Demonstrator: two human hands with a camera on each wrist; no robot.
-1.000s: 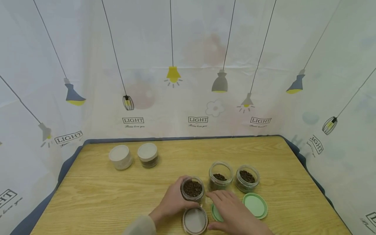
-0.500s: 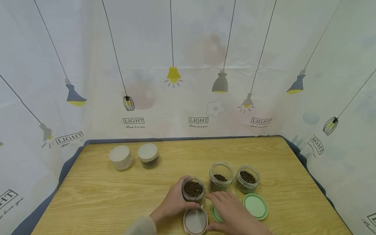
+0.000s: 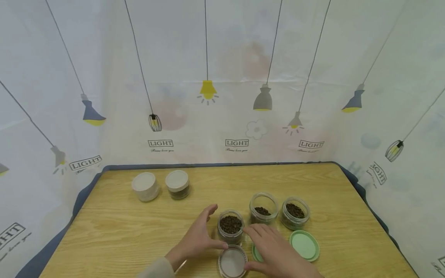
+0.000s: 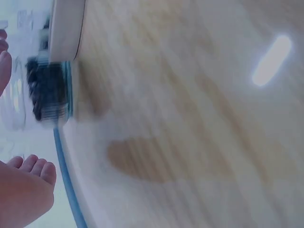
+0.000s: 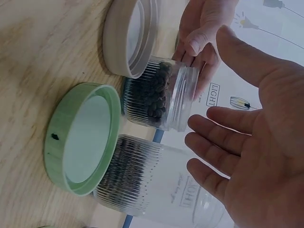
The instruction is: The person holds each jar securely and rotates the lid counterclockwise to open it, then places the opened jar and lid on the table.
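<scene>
An open ribbed glass jar of coffee beans (image 3: pixel 231 225) stands upright between the two hands in the head view. My left hand (image 3: pixel 197 240) is just left of it, thumb and fingers spread apart, with a gap to the glass. On the other side my right hand (image 3: pixel 272 249) hovers with loosely bent fingers, fingertips right at the jar's rim; its palm is bare in the right wrist view. Below the jar, a pale beige lid (image 5: pixel 128 38) lies with its inside up. A green lid (image 5: pixel 83 137) is partly hidden under my right hand in the head view.
Right of the middle stand two more open jars, a taller one (image 3: pixel 264 212) and a shorter one (image 3: pixel 295 213), both holding beans. Another green lid (image 3: pixel 305 246) lies before them. Two white-lidded jars stand back left, one pale (image 3: pixel 145 187), one dark-filled (image 3: pixel 178 185).
My left hand has let go of the jar of coffee beans and moved slightly left, its fingers spreading. The jar stays put. My right hand has barely moved.
</scene>
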